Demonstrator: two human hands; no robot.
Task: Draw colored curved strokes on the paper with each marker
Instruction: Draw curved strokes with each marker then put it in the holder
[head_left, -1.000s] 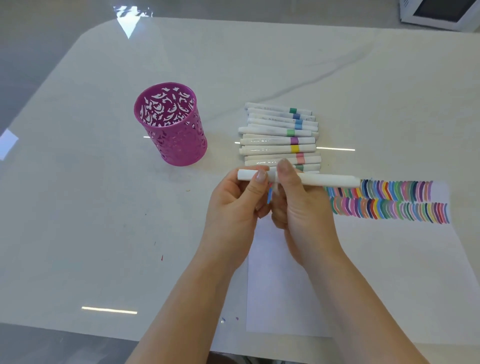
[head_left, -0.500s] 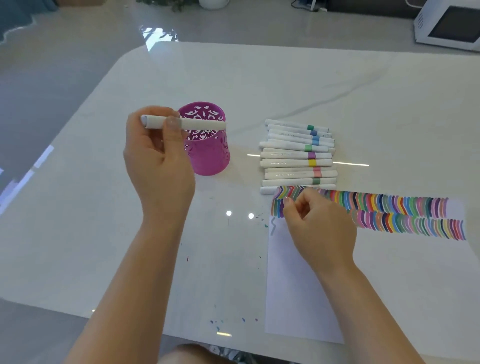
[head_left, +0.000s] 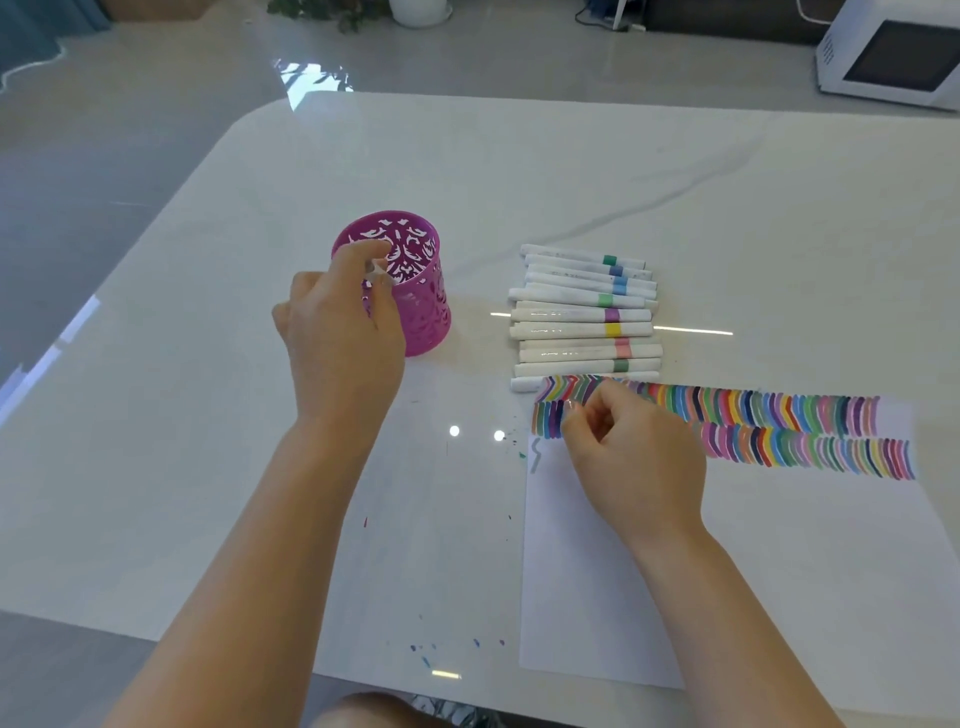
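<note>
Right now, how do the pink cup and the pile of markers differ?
The pink cup stands upright; the pile of markers lies flat, barrels side by side. The cup is pink with cut-out walls; the markers are white with coloured bands. The left hand is at the cup's rim; no hand is on the pile, the right hand being over the paper. Both sit on the white table.
</note>
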